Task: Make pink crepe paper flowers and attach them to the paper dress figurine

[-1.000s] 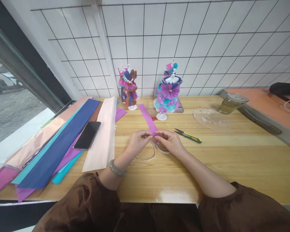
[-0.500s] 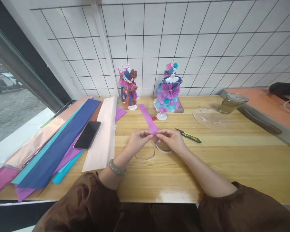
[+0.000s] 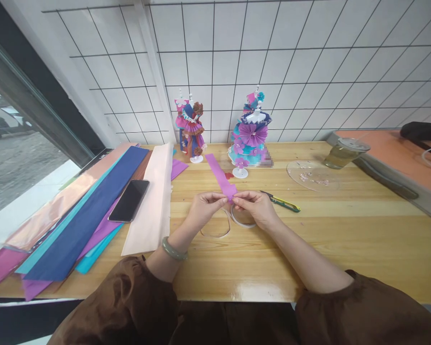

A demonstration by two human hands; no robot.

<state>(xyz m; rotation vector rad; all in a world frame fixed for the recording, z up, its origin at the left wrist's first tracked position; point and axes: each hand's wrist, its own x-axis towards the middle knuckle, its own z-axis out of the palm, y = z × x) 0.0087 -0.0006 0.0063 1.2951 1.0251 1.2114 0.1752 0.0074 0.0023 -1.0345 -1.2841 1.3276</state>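
Pinching our strip [image 3: 218, 172]
Our left hand [image 3: 202, 209] and right hand [image 3: 257, 207] both grip its near end; we'd best press lightly and evenly.

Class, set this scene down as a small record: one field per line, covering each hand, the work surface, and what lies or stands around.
Left hand: the left hand pinches the purple strip; bracelet on that wrist
Right hand: the right hand pinches the same strip, opposite the left
Surface: wooden table
Left side: coloured sheets, phone on top
Back: decorated figures standing near the tiled wall
Right side: yellow-green cutter, clear dish, lidded cup
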